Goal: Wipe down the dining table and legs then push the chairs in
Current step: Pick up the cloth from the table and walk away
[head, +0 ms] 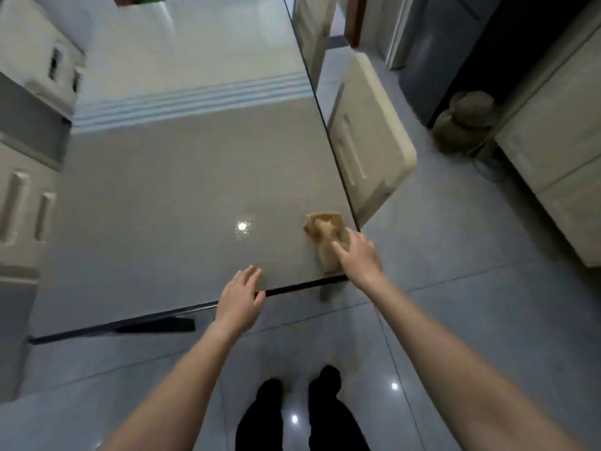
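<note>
A glossy grey dining table (pixel 182 196) fills the middle of the view, its near edge running in front of me. A tan cloth (pixel 325 237) lies crumpled on the table's near right corner. My right hand (pixel 357 255) rests on the cloth's near end, fingers spread flat over it. My left hand (pixel 240 297) lies flat on the table's near edge, fingers together, holding nothing. A cream chair (pixel 367 148) stands at the table's right side, pulled slightly out. Cream chairs (pixel 22 206) line the left side.
A cream cabinet (pixel 559 164) stands at the right. A round brownish object (pixel 465 122) sits on the grey tiled floor beside it. A dark appliance (pixel 455 43) is at the back right. My feet in dark shoes (pixel 299 392) stand on the tiles near the table's edge.
</note>
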The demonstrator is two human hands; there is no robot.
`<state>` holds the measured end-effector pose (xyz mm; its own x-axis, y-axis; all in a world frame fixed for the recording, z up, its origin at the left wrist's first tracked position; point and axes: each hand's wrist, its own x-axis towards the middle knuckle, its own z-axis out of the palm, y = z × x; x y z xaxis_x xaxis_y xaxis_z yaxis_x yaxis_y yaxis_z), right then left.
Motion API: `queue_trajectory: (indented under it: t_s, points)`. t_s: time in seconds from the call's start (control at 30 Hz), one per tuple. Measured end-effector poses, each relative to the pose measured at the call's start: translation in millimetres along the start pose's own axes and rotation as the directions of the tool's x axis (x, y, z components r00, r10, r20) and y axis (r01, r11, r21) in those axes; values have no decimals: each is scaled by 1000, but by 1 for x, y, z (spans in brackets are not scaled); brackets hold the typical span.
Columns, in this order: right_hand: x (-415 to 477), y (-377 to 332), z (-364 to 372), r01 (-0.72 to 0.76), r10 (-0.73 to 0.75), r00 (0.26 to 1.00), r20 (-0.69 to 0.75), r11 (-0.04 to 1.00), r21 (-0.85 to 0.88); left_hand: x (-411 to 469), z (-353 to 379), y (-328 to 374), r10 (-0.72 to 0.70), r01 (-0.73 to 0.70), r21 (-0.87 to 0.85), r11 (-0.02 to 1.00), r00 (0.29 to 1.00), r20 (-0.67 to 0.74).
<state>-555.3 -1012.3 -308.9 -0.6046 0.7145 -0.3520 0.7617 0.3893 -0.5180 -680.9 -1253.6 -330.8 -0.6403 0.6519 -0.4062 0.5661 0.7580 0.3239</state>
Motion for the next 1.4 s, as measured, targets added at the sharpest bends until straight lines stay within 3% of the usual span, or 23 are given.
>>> queue_trajectory:
  t_s: [0.1, 0.2, 0.3, 0.37, 0.43, 0.57, 0.67, 0.83, 1.0, 1.17, 1.3, 1.4]
  points:
    - [14, -6, 18, -52, 54, 998, 21, 992, -111, -1, 5, -8, -34, 34, 12, 999, 999, 32]
    - [18, -3, 29, -122, 123, 992, 7, 989, -84, -2, 4, -11, -17, 17, 5, 1000, 999, 40]
    - [17, -4, 32, -267, 267, 963, 22, 946, 187, 0, -3, -14, -15, 17, -23, 1000, 995, 95]
    - [9, -5, 27, -343, 351, 934, 67, 824, 452, 2, -8, -13, -13, 18, -39, 999, 991, 135]
    - [-7, -6, 17, -313, 349, 935, 67, 718, 621, 4, -16, -10, -7, 18, -66, 998, 987, 159]
    - [-65, 6, -2, -217, 318, 948, 14, 615, 758, -6, -31, -3, -4, 78, -300, 951, 971, 240]
    - [-130, 24, -7, -187, 399, 916, -48, 529, 828, -29, -32, -1, 81, 35, -452, 892, 968, 236]
    - [-261, 72, 22, -204, 647, 757, -95, 371, 906, -84, 1, -2, 229, -98, -367, 925, 916, 331]
    - [-387, 139, 79, -312, 887, 462, 1, 162, 936, -116, 46, 1, 282, -195, -214, 957, 794, 538]
    - [-465, 195, 109, -259, 967, 221, 131, -71, 963, -103, 81, 56, 267, -173, -211, 962, 751, 604]
    - [-478, 222, 96, -180, 972, 172, 158, -127, 975, -93, 99, 110, 268, -140, -257, 956, 771, 577]
    - [-470, 246, 74, -136, 969, 182, 167, -144, 980, -97, 111, 154, 249, -98, -289, 952, 795, 553]
